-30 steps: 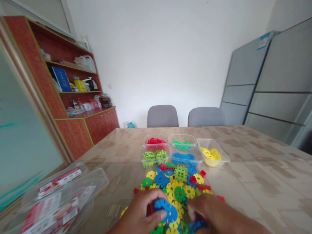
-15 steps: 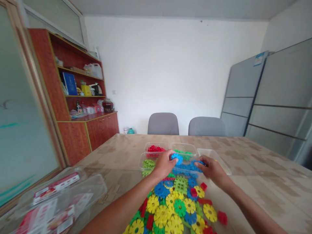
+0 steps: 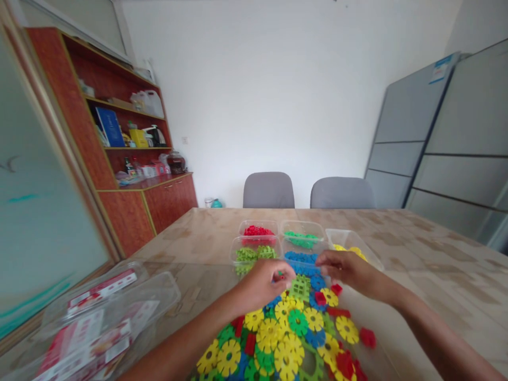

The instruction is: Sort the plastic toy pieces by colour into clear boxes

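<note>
My left hand (image 3: 265,283) hovers over the near pile of mixed plastic pieces, thumb and fingers curved with a gap between them and nothing visible inside. My right hand (image 3: 344,265), fingers apart from the thumb and no piece showing in it, is beside the container of blue snowflake discs (image 3: 301,258). Below the hands spread yellow snowflake discs (image 3: 270,334), a green disc (image 3: 297,321), a light-green square lattice piece (image 3: 300,287) and red pieces (image 3: 367,337).
Behind the pile stand clear containers with red pieces (image 3: 259,232), green pieces (image 3: 301,239), light-green pieces (image 3: 256,254) and yellow discs (image 3: 351,250). Clear lids with printed labels (image 3: 101,291) lie at left. Two grey chairs (image 3: 269,190) stand beyond the table (image 3: 190,238).
The blue disc has left my left hand. Both hands have drawn back from the containers toward the pile, and the right hand no longer touches the blue discs. The view has tilted down.
</note>
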Demonstrator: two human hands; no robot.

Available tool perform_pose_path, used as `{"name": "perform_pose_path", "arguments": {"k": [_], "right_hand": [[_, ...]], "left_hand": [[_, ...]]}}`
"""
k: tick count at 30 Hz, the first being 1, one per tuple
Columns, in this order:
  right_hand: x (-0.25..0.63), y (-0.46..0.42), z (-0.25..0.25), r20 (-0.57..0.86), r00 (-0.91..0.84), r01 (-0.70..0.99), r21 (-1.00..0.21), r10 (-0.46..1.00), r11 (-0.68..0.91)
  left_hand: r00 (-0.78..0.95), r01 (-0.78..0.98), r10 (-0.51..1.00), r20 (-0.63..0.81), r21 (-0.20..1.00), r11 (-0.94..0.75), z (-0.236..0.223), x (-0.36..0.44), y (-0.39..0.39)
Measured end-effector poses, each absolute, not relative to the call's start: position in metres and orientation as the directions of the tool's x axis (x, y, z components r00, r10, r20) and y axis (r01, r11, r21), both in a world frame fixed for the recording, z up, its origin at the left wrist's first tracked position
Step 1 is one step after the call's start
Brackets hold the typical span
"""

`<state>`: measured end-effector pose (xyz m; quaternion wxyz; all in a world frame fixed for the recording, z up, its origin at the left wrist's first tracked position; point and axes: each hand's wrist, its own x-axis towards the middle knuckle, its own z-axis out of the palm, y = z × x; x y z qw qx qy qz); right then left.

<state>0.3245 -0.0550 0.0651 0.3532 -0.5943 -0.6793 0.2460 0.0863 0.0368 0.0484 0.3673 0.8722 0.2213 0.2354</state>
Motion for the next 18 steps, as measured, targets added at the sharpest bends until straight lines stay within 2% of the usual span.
{"name": "perform_pose_path", "arguments": {"k": [2, 4, 7, 10, 14, 18], "right_hand": [[0.308, -0.068, 0.072, 0.102, -0.222, 0.668, -0.708, 0.970, 0.228], [0.293, -0.083, 0.073, 0.002, -0.305, 0.734, -0.637, 0.952, 0.236], [0.280, -0.103, 0.064, -0.091, -0.262, 0.818, -0.549, 0.961, 0.171], [0.276, -0.111, 0.050, -0.149, -0.235, 0.853, -0.505, 0.960, 0.131], [0.271, -0.107, 0.039, -0.152, -0.239, 0.894, -0.421, 0.959, 0.156], [0.264, -0.102, 0.041, -0.055, -0.255, 0.897, -0.386, 0.965, 0.216]], "left_hand": [[0.852, 0.244, 0.488, 0.188, 0.683, -0.689, 0.049, 0.068, 0.024], [0.898, 0.281, 0.424, 0.115, 0.592, -0.755, 0.049, 0.054, 0.014], [0.945, 0.271, 0.328, 0.020, 0.516, -0.813, 0.049, 0.043, 0.004], [0.963, 0.236, 0.269, 0.002, 0.473, -0.849, 0.049, 0.040, 0.001], [0.977, 0.206, 0.213, -0.032, 0.416, -0.886, 0.048, 0.037, 0.001], [0.956, 0.292, 0.284, -0.077, 0.358, -0.887, 0.051, 0.032, -0.003]]}}
